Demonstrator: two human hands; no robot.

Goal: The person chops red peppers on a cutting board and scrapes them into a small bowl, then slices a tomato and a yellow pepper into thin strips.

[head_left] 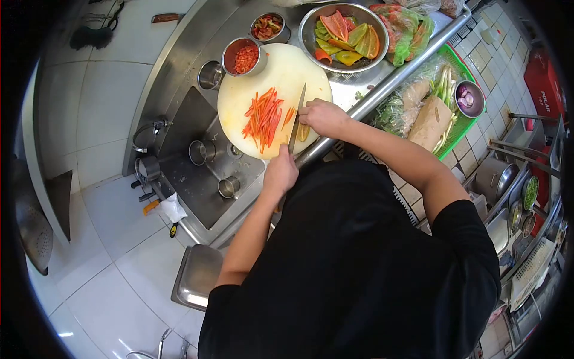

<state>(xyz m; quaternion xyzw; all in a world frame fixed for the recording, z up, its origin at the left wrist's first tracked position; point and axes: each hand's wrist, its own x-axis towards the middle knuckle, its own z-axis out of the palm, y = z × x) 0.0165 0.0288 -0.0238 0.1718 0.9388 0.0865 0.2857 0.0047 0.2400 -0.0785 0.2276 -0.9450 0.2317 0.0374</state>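
Note:
My left hand (281,172) is closed around the near end of a long knife (295,128), which lies across the right part of the round white cutting board (239,99). My right hand (323,118) is on the blade's right side, its fingers bent over a yellow-orange pepper piece (304,132). Left of the blade are a few thin red strips (289,116) and a larger pile of red pepper strips (263,118). A metal container of chopped red pieces (246,59) stands at the board's upper edge.
A steel bowl of pepper pieces (343,58) and a container of chopped peppers (267,27) stand beyond the board. The sink (194,161) with metal cups lies left. On the right, a green crate (459,128) holds bagged greens and a small bowl of onions (469,99).

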